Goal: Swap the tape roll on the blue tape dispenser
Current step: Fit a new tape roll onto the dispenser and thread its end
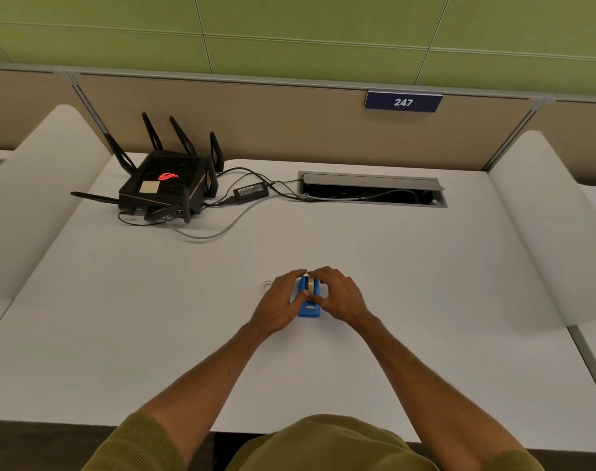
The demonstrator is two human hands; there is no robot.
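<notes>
So the big white table is taking up most of the view, sitting against a tan partition with a green wall above it and a little blue 247 sign hanging on the partition. Back left on the table a black router with a bunch of antennas is sitting there glowing red on top, with a power brick just beside it and cables trailing over into the open cable hatch. Both bare forearms are reaching out from olive sleeves toward the middle of the table, where the blue tape dispenser is resting. The left hand is curling around the dispenser's left side and the right hand is cupping the right side, both grips pressing in on the tape roll that's sitting in the dispenser, fingertips nearly meeting over the top. A small clear ring is lying on the table just left of the left hand, can't tell what it is exactly
</notes>
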